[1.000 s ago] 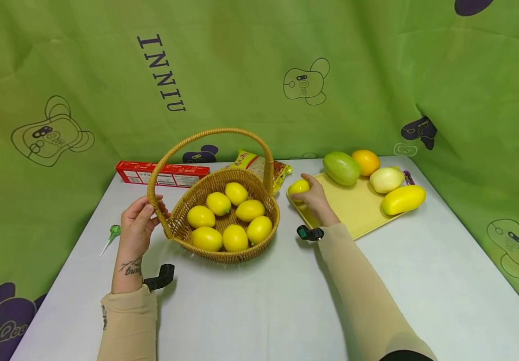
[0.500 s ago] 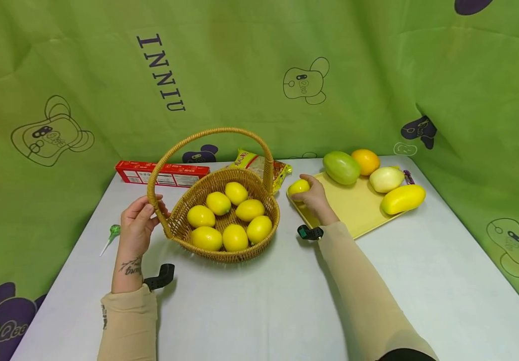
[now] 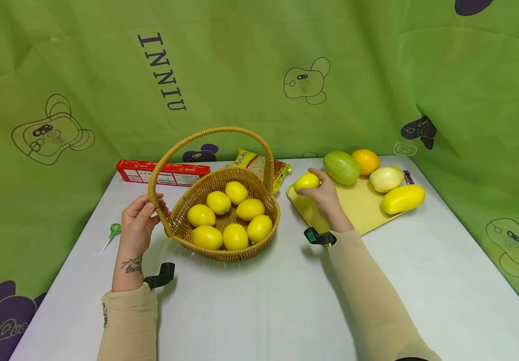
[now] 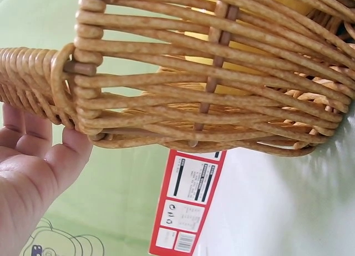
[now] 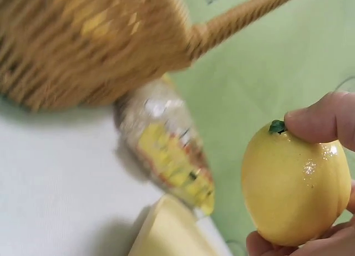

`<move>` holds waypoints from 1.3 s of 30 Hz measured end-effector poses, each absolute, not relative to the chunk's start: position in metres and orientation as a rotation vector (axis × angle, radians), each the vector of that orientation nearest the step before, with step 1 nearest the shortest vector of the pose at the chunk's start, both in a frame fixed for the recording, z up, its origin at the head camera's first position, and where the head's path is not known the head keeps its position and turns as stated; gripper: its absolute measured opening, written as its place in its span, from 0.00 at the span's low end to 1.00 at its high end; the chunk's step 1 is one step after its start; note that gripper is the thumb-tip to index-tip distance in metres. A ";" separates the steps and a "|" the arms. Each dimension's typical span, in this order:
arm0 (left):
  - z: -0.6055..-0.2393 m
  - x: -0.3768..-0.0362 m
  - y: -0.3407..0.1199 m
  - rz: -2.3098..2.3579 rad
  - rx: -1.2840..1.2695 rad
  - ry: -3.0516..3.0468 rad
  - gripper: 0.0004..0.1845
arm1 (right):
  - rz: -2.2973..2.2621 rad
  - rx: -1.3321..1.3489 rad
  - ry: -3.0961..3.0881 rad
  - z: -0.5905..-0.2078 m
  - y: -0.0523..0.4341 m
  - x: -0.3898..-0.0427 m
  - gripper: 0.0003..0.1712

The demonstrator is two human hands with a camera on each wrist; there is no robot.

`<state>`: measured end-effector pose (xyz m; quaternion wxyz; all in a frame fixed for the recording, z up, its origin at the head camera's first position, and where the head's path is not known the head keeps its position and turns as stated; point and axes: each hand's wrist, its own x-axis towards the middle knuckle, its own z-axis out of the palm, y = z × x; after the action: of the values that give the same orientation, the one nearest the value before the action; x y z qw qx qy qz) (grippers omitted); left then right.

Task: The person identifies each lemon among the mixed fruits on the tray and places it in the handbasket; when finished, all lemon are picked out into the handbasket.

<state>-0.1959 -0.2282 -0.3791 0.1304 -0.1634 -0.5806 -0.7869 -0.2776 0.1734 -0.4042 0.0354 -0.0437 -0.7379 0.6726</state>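
My left hand (image 3: pixel 138 220) grips the lower end of the handle (image 3: pixel 153 188) of a wicker basket (image 3: pixel 228 255). In the left wrist view the fingers (image 4: pixel 39 128) lie against that handle, just beside the woven rim. Several yellow lemons (image 3: pixel 235 236) lie inside the basket. Thumb and fingers of my right hand (image 3: pixel 327 199) hold another lemon (image 3: pixel 306 182) above the left corner of a yellow tray (image 3: pixel 354 210). Up close in the right wrist view, the held lemon (image 5: pixel 294 184) has a small green stem tip under the thumb.
On the tray's far side lie a green mango-like fruit (image 3: pixel 341 168), an orange fruit (image 3: pixel 365 162), a pale yellow fruit (image 3: pixel 386 179) and a long yellow fruit (image 3: pixel 404 199). Behind the basket are a red box (image 3: pixel 162 173) and a snack bag (image 3: pixel 282 173). A green lollipop (image 3: pixel 114 230) lies left.
My right hand has lifted the lemon off the tray's left corner and shifted slightly right with it. The left hand and the basket stay where they were.
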 end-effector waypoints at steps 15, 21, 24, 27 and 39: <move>-0.380 -0.196 -0.229 -2.284 -0.464 -1.683 0.12 | 2.431 0.352 -2.080 -0.359 0.130 -0.231 0.42; -0.378 -0.197 -0.228 -2.276 -0.479 -1.691 0.12 | 2.455 0.598 -2.212 -0.357 0.103 -0.220 0.40; -0.378 -0.197 -0.227 -2.284 -0.483 -1.682 0.12 | 2.429 0.641 -2.312 -0.360 0.088 -0.221 0.40; -0.378 -0.197 -0.226 -2.291 -0.483 -1.677 0.13 | 2.388 0.641 -2.397 -0.362 0.075 -0.224 0.39; -0.377 -0.196 -0.224 -2.289 -0.488 -1.681 0.13 | 2.265 0.623 -2.454 -0.363 0.069 -0.226 0.37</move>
<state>-0.1965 -0.2243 -0.3774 0.1298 -0.1680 -0.5785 -0.7876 -0.2262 0.0686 -0.3633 -0.1275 0.1820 -0.7165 0.6612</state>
